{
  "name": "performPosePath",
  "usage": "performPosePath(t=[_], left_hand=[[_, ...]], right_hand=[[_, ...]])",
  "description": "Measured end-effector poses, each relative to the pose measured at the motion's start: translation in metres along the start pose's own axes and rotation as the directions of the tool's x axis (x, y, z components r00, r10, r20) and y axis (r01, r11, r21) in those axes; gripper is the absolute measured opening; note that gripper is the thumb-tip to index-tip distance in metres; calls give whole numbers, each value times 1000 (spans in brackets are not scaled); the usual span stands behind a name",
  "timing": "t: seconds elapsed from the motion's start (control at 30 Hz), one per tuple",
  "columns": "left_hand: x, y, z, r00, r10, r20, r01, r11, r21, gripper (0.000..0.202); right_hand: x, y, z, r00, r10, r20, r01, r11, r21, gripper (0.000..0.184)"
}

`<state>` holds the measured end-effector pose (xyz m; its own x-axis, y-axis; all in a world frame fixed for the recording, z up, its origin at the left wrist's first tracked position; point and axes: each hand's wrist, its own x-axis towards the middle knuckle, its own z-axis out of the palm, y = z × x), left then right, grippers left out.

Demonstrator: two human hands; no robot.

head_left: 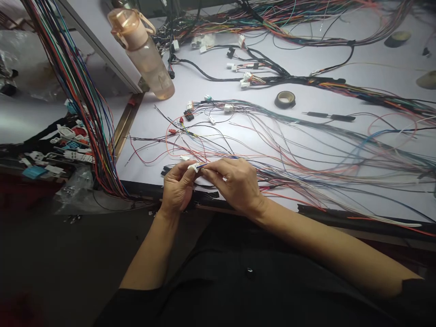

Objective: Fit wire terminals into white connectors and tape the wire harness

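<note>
The left hand pinches a small white plug between thumb and fingers, just above the near edge of the table. The right hand comes in from the right, its thumb and fingertips closed on a thin blue wire right at the plug. The two hands are close together, fingertips nearly meeting; whether they touch cannot be told, nor can it be seen how far the wire goes into the plug, since the fingers cover most of it.

The step in hand looks like seating the wire in the plug. Judging by the grip, the next move calls for the left hand to keep the plug steady and squarely turned, while the right hand guides the wire in a straight line, pinched near its end so that it does not bend. A light tug would then be a fair check of the hold.

Loose wires spread over the table to the right of the hands and could snag or pull on the one being worked. A roll of tape and a slim black tool lie farther off, beyond those wires, clear of the fingers.
</note>
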<state>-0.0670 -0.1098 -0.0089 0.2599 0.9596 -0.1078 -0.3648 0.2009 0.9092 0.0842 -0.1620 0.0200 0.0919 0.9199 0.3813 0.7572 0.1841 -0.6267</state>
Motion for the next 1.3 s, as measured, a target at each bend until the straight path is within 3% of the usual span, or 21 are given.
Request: performPosePath(t=[0.27,0.67,0.83,0.93,1.03,1.1,1.17,1.23,1.3], left_hand=[[0,-1,-2,1000,0,9,0,1000,11,22],[3,3,-5,998,-35,-45,35,999,-8,21],[3,7,-4,993,-83,-82,81,996,-31,25],[3,11,-1,990,-114,-87,111,993,-38,27],[3,15,7,989,-128,-69,125,991,-46,26],[3,19,14,991,-125,-55,122,991,-57,25],[4,21,19,993,-111,-31,109,992,-63,25],[5,23,21,996,-88,-4,87,994,-63,22],[7,23,21,997,-71,20,72,995,-64,18]], right_hand=[[5,-3,2,993,-53,105,53,999,6,24],[-4,15,3,990,-140,-36,139,990,-39,19],[-21,29,-6,966,-252,-56,252,968,-1,17],[-24,34,-23,958,-272,-94,275,961,27,24],[-17,37,-35,968,-240,-75,233,968,-90,42],[-9,36,-33,972,-231,-49,221,963,-155,60],[0,34,-23,975,-224,-13,218,961,-172,66],[7,31,-12,980,-190,57,196,968,-156,53],[11,30,-2,977,-154,149,175,974,-140,29]])
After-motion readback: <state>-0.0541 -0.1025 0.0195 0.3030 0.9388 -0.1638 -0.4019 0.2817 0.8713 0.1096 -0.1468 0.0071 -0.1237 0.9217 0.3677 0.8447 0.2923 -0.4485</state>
